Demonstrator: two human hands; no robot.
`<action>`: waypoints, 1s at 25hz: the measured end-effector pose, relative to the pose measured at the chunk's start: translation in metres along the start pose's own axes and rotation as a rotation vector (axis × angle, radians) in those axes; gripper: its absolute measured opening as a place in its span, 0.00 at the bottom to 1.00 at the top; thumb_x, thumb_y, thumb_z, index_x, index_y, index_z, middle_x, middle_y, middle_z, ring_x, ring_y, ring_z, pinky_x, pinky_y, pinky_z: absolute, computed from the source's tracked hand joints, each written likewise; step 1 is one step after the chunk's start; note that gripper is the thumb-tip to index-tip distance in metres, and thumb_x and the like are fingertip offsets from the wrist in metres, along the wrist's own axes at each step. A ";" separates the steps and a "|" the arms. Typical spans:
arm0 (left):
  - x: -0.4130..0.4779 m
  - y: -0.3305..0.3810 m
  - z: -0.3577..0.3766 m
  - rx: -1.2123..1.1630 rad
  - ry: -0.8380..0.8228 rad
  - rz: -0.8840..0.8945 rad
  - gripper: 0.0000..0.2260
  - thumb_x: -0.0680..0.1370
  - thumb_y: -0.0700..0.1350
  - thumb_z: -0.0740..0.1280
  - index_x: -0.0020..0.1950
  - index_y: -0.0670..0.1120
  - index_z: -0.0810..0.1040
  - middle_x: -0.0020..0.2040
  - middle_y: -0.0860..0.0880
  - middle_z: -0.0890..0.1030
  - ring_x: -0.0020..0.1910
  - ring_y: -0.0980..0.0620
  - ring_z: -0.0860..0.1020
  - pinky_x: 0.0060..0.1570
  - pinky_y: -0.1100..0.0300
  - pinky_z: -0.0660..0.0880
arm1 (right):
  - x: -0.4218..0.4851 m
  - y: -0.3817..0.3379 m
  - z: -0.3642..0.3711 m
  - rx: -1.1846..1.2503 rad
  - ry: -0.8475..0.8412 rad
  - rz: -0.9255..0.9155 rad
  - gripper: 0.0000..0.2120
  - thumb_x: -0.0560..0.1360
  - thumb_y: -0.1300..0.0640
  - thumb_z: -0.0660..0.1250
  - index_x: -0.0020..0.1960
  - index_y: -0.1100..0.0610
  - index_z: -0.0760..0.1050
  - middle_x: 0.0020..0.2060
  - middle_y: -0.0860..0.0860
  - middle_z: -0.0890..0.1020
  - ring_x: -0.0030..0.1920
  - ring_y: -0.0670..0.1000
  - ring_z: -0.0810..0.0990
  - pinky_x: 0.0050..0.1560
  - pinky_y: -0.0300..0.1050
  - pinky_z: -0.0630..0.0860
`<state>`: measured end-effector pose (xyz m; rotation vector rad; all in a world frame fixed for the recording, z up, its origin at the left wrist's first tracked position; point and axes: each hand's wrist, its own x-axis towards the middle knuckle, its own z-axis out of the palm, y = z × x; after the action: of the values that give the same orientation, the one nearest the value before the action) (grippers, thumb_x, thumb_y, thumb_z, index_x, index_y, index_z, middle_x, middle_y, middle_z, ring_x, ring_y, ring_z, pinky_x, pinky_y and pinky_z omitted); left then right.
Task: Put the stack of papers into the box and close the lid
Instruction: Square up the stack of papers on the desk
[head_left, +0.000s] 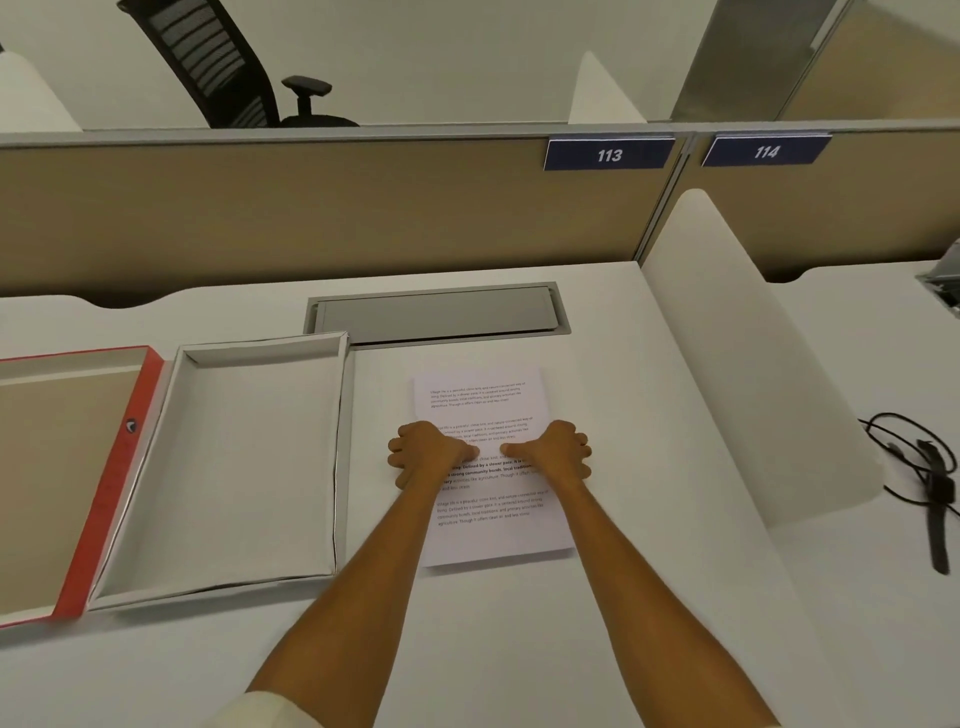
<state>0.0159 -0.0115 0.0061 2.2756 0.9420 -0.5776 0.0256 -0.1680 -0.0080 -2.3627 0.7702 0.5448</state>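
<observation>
We see the stack of papers lying flat on the white desk, just right of the open box, not inside it. The left hand grips the stack's left edge at nine o'clock, thumb on the top sheet and fingers curled down over the side; the right hand mirrors it at the three o'clock edge. Both hands are clamped on the stack, thumbs pointing toward each other and nearly meeting over the printed text. The box stands empty, its white walls upright. Its lid, red-edged with a tan inside, lies opened flat at the box's nine o'clock side. At twelve o'clock from the papers sits a grey cable hatch set in the desk. Far off at three o'clock we see a black strap with a cable, beyond a white divider.
</observation>
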 end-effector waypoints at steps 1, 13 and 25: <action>0.001 0.000 -0.001 -0.013 -0.001 -0.010 0.42 0.63 0.57 0.80 0.68 0.39 0.65 0.66 0.39 0.71 0.66 0.41 0.71 0.62 0.48 0.71 | 0.001 -0.002 -0.002 -0.004 -0.014 0.005 0.45 0.57 0.39 0.80 0.66 0.59 0.68 0.64 0.59 0.73 0.66 0.61 0.71 0.60 0.59 0.72; 0.001 -0.002 -0.003 -0.080 -0.019 -0.053 0.38 0.63 0.56 0.80 0.66 0.42 0.69 0.66 0.40 0.70 0.66 0.42 0.69 0.63 0.48 0.70 | -0.001 -0.003 -0.003 0.110 -0.062 -0.110 0.38 0.59 0.47 0.82 0.62 0.64 0.72 0.61 0.59 0.77 0.61 0.59 0.78 0.58 0.52 0.78; 0.009 -0.018 0.007 -0.307 -0.029 0.094 0.33 0.64 0.48 0.81 0.63 0.39 0.71 0.60 0.41 0.79 0.58 0.41 0.80 0.55 0.50 0.79 | 0.000 -0.003 -0.011 0.202 -0.068 -0.063 0.31 0.62 0.55 0.82 0.58 0.66 0.75 0.58 0.61 0.80 0.58 0.61 0.80 0.59 0.56 0.78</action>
<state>0.0075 -0.0019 -0.0100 2.0185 0.8408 -0.3934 0.0295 -0.1731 0.0013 -2.1636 0.6840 0.4940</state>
